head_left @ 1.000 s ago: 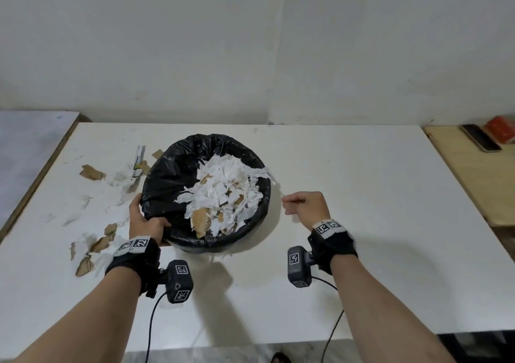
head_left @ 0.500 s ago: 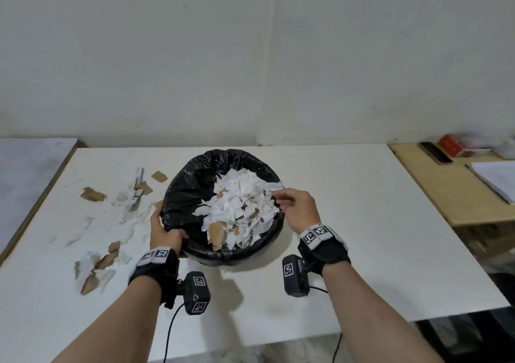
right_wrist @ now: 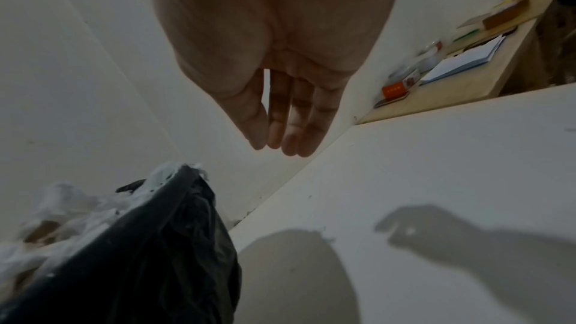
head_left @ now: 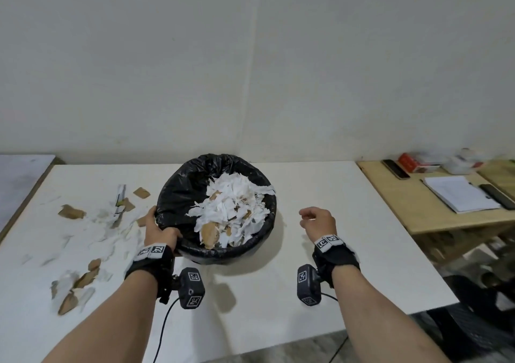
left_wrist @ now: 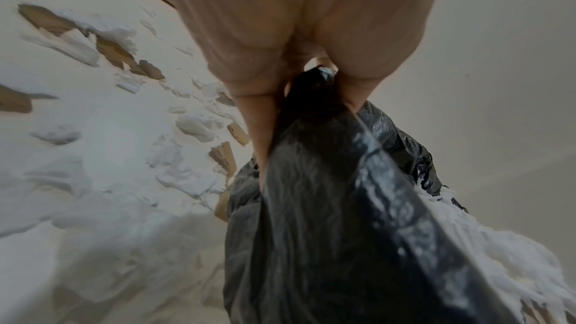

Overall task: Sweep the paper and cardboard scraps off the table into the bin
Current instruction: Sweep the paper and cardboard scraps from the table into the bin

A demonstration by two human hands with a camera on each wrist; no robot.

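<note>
**Black-lined bin gripped at its rim, scraps left on the bench**

Black plastic lining is seen folded over the bin (head_left: 178,198), which stands on the white bench (head_left: 320,195) and is heaped with torn white paper and some brown cardboard. The near-left rim is gripped by the left hand (head_left: 158,233); in the left wrist view the liner (left_wrist: 327,206) is pinched between thumb and fingers, though the fingertips are hidden by the plastic. The right hand (head_left: 317,222) is held above the bench to the right of the bin, apart from it, with nothing in it; its fingers (right_wrist: 293,117) are seen loosely bent and close together. Loose paper and cardboard scraps (head_left: 83,223) are scattered on the bench left of the bin, the white pieces being hard to separate from the white surface. On the wooden side table (head_left: 418,209) at the right, a notepad (head_left: 459,196) and a dark phone (head_left: 395,169) can be made out; the items behind them are blurred.
</note>
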